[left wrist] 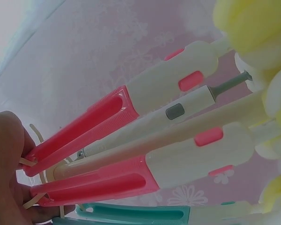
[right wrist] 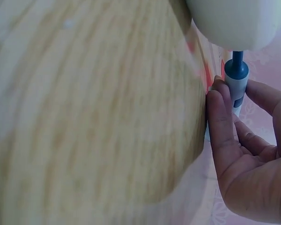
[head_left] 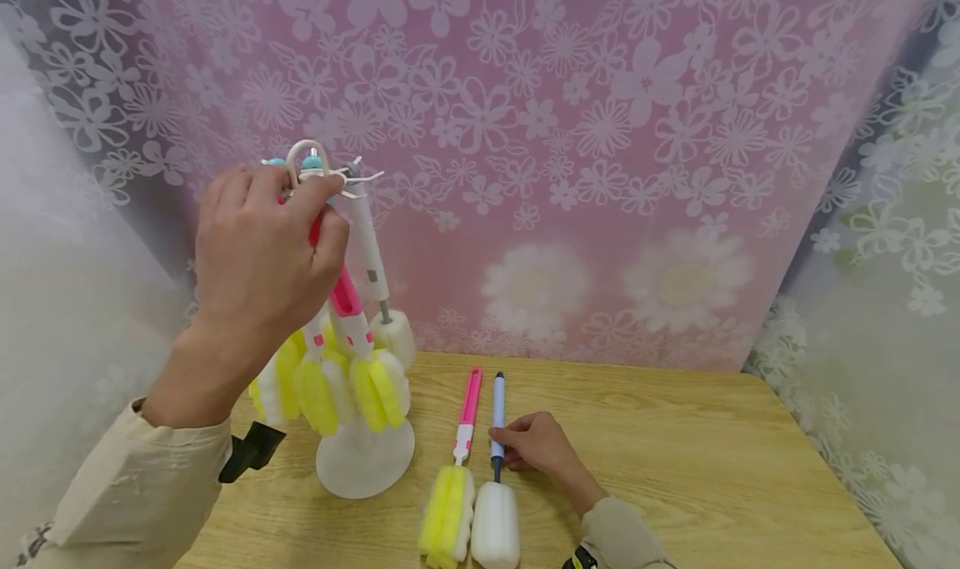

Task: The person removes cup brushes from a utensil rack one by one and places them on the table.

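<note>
At the top of a white brush stand [head_left: 365, 469], my left hand [head_left: 262, 248] curls its fingers around the hooks and the stand's upper part. Pink-handled sponge brushes [left wrist: 103, 180] hang there, their handle ends close to my fingers. A white-handled brush [head_left: 367, 244] and a teal-handled brush [left wrist: 136, 213] hang there too. The exact finger contact is partly hidden. My right hand [head_left: 542, 448] pinches the light-blue handle of a bottle brush [head_left: 496, 523] with a white sponge head, lying on the table. Beside it lies a pink-handled brush [head_left: 447, 515] with a yellow and white head.
The wooden table [head_left: 675, 452] runs back to a pink flowered curtain [head_left: 525, 177]. Pale patterned curtains [head_left: 892, 319] hang at both sides. Yellow and white sponge heads [head_left: 322, 390] dangle around the stand's pole above its round base.
</note>
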The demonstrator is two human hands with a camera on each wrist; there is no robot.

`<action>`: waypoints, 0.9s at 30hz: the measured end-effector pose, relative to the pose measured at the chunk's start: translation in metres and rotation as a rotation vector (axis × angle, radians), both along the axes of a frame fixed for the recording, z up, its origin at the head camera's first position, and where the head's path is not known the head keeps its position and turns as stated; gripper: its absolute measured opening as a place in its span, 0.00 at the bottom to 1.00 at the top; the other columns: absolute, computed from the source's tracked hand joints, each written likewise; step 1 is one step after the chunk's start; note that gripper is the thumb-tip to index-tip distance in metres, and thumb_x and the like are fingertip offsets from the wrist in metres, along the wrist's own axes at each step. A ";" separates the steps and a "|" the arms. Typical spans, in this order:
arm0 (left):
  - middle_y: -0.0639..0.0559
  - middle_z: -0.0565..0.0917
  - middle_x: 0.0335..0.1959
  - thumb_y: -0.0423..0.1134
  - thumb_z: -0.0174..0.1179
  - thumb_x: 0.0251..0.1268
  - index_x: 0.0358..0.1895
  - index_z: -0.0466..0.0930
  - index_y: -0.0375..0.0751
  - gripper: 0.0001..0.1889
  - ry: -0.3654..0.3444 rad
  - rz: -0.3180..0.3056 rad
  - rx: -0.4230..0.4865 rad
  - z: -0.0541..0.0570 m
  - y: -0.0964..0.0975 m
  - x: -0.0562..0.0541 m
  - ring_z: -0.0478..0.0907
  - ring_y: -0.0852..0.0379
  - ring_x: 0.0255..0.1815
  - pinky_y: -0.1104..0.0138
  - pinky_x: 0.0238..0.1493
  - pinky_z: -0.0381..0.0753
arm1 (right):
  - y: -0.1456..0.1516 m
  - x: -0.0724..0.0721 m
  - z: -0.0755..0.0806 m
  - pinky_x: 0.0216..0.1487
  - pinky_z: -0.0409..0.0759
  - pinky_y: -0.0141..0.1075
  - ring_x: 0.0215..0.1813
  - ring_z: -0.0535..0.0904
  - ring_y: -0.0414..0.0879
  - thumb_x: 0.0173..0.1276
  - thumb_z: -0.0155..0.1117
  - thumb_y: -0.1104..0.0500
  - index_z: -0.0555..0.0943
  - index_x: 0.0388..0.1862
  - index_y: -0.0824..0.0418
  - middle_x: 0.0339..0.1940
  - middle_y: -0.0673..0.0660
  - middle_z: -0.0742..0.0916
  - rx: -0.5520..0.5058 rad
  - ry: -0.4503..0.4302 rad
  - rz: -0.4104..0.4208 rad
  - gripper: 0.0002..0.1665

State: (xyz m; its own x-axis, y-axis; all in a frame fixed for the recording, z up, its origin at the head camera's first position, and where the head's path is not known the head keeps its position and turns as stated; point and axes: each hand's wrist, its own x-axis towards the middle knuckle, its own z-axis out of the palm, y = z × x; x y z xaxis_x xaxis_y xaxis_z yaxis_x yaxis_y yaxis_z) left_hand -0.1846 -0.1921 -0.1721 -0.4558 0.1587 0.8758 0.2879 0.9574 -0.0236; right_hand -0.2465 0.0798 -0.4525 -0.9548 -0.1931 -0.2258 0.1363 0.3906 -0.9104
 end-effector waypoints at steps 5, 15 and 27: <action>0.33 0.79 0.38 0.41 0.41 0.64 0.50 0.83 0.40 0.22 -0.002 -0.004 0.003 0.000 0.000 0.000 0.72 0.34 0.43 0.45 0.53 0.67 | 0.004 0.002 0.004 0.31 0.84 0.38 0.27 0.83 0.45 0.64 0.66 0.52 0.84 0.36 0.69 0.24 0.55 0.85 0.013 0.021 0.022 0.18; 0.33 0.80 0.39 0.41 0.41 0.64 0.50 0.83 0.40 0.22 0.002 -0.009 -0.001 0.000 0.001 0.001 0.72 0.34 0.43 0.45 0.53 0.67 | 0.012 0.005 0.009 0.31 0.84 0.38 0.28 0.83 0.46 0.68 0.62 0.51 0.82 0.39 0.71 0.25 0.56 0.85 0.020 0.079 0.010 0.21; 0.35 0.80 0.38 0.39 0.43 0.63 0.49 0.84 0.39 0.20 -0.042 -0.051 -0.005 0.005 -0.004 0.005 0.72 0.35 0.42 0.47 0.49 0.68 | 0.021 0.006 0.017 0.30 0.83 0.39 0.26 0.83 0.49 0.69 0.60 0.50 0.82 0.38 0.72 0.26 0.59 0.85 0.011 0.121 -0.065 0.22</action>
State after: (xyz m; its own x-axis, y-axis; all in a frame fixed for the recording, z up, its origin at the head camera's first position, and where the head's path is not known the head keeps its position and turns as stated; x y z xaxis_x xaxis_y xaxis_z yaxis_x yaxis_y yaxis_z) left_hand -0.1797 -0.1965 -0.1671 -0.4834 0.1871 0.8552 0.3369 0.9414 -0.0156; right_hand -0.2401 0.1013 -0.4354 -0.9857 -0.1283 -0.1095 0.0506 0.3944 -0.9175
